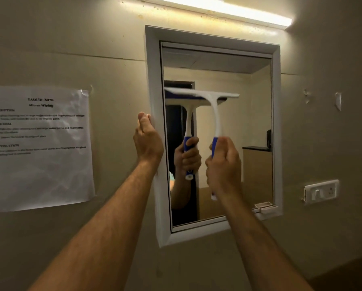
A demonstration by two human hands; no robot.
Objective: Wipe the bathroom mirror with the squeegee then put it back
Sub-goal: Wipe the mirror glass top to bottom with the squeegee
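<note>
The white plastic squeegee with a blue grip (214, 114) stands upright against the rectangular bathroom mirror in a white frame (257, 122), its wide blade pressed flat across the upper left part of the glass, with its reflection just beside it. The right hand (224, 164) is closed in a fist around the blue part of the handle, the white end poking out below the palm. The left hand (147, 139) rests on the outer left edge of the frame, fingers curled loosely against it, holding nothing. A creased white printed sheet of paper (41, 148) is stuck to the beige wall well to the left. A white switch plate (320, 192) sits right of the mirror, and a lit tube light (217, 9) glows above it
</note>
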